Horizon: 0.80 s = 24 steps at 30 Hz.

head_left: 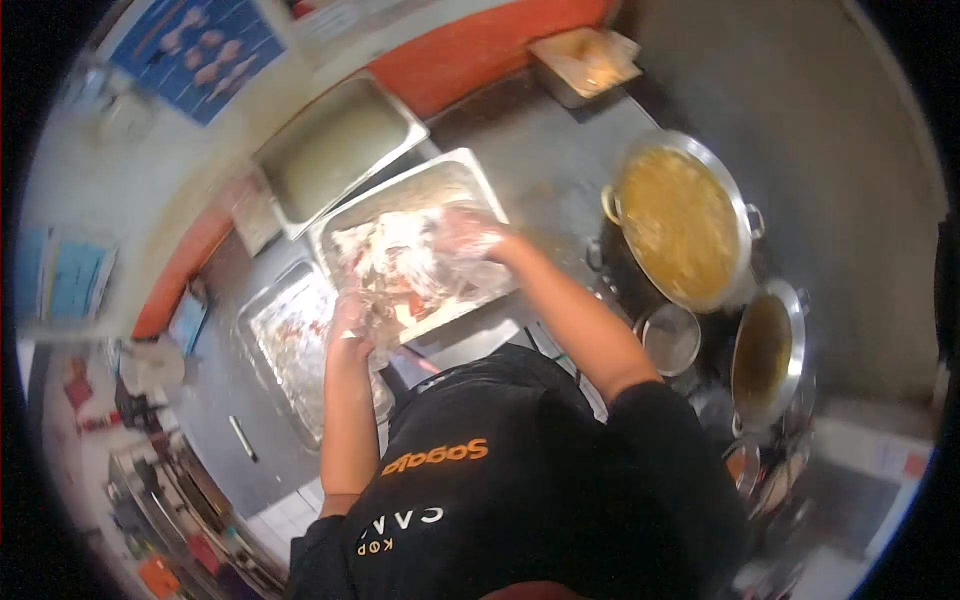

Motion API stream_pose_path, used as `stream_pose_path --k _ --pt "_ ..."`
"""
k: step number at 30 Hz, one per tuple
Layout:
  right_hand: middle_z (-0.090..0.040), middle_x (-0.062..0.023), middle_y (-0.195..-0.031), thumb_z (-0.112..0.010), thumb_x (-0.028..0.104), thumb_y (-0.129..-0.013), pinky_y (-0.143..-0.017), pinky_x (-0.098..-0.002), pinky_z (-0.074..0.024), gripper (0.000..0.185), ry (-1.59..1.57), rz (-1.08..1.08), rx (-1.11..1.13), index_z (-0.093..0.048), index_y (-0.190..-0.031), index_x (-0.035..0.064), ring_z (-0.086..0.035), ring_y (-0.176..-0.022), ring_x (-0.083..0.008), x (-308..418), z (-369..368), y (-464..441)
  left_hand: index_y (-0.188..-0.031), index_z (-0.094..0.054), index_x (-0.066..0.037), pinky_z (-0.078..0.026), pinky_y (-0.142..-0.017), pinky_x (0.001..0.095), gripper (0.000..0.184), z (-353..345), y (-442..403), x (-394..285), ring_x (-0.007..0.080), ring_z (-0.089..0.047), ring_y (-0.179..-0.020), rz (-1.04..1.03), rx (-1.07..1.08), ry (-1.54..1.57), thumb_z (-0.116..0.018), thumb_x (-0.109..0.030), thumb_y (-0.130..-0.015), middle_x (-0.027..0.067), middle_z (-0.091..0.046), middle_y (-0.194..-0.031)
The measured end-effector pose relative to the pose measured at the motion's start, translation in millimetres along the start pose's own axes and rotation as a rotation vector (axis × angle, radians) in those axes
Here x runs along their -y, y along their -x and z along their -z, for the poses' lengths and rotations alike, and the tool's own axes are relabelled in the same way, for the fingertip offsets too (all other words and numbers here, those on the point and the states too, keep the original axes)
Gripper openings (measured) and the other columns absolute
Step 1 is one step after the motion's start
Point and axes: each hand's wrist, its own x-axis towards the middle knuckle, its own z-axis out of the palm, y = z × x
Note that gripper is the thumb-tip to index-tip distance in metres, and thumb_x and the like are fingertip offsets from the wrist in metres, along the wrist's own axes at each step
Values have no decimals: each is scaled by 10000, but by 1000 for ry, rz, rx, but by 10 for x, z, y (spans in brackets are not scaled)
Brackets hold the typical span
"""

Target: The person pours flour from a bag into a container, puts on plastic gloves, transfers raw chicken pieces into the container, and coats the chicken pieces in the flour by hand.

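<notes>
A metal tray (478,180) in front of me holds white flour-like powder and several reddish pieces, partly coated, whose kind I cannot make out. My right hand (470,235), in a clear plastic glove, is over the right side of the powder and seems to touch it. At the tray's near left corner is my left hand (350,315), gloved the same way and dusted white. Both hands are smeared by motion, so their fingers and anything in them cannot be told. A second tray (250,325) with white powder lies to the left, partly behind my left arm.
Behind the powder tray stands a deep metal pan (410,125) of cloudy liquid. To the right are a large pot (745,240) of bubbling yellowish liquid, a smaller pan (798,345) of darker liquid and a round strainer (671,340). A metal container (565,90) sits at the back.
</notes>
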Motion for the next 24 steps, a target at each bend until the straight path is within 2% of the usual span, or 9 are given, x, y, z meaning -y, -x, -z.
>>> stream_pose_path --k 3,4,6,9,13,15,19,20,24 --pt "-619 -277 -1090 -545 462 -815 -891 -423 -459 537 -99 -212 -141 -646 -1033 -18 -594 -1028 -373 72 80 197 -1082 -580 -67 -539 -568 375 214 139 51 95 189 -588 -659 166 -46 3 -456 -175 -946 59 -591 -798" --pt "-617 -266 -1114 -542 484 -813 -909 -407 -451 556 -61 -191 -75 -648 -1061 -3 -589 -1050 -367 44 32 155 -1082 -580 -67 -539 -568 375 214 265 -97 211 189 -588 -659 156 -62 15 -456 -175 -946 59 -591 -798" --pt "-615 -255 -1139 -538 507 -812 -928 -391 -444 577 -21 -162 -3 -651 -1089 13 -584 -1072 -361 -77 -215 -27 -1112 -601 -58 -528 -652 577 279 567 -532 552 302 -654 -762 443 52 191 -481 -225 -923 127 -655 -906" --pt "-610 -238 -1179 -533 535 -802 -953 -390 -432 589 -301 -148 -80 -656 -1146 72 -569 -1116 -349 -214 -537 -271 -1103 -604 -31 -507 -692 645 312 49 -522 464 341 -666 -832 380 -10 322 -442 -232 -929 155 -672 -957" --pt "-595 -224 -1210 -569 501 -792 -958 -389 -427 595 -551 -299 -25 -638 -1154 33 -551 -1142 -334 -13 -506 -251 -1113 -605 -33 -545 -718 562 283 193 -759 694 309 -676 -876 302 78 476 -453 -188 -931 154 -678 -998" --pt "-591 -221 -1213 -599 480 -778 -950 -385 -432 625 -504 -325 -103 -615 -1164 -10 -556 -1129 -329 43 -491 -234 -1080 -608 3 -584 -704 369 270 171 -733 654 240 -682 -802 250 27 476 -490 -203 -951 124 -683 -972" --pt "-587 -215 -1197 -680 407 -725 -903 -377 -461 709 -527 -377 -201 -530 -1217 -80 -584 -1060 -311 471 -171 13 -1106 -609 -20 -584 -701 358 273 67 -503 414 228 -683 -802 163 50 442 -516 -227 -955 117 -683 -971" --pt "-586 -213 -1198 -696 379 -715 -885 -375 -472 723 -523 -373 -208 -508 -1236 -85 -591 -1043 -306 442 -151 1 -1127 -606 -34 -573 -715 346 280 160 -507 348 208 -665 -880 174 -29 180 -525 -238 -952 97 -673 -1007" --pt "-663 -157 -1016 -684 284 -742 -785 -366 -501 450 -712 -255 -314 -637 -1057 -34 -615 -953 -214 189 -35 -81 -1172 -578 -59 -548 -670 330 328 65 -68 -27 171 -628 -900 96 -123 -137 -547 -301 -951 39 -650 -996"
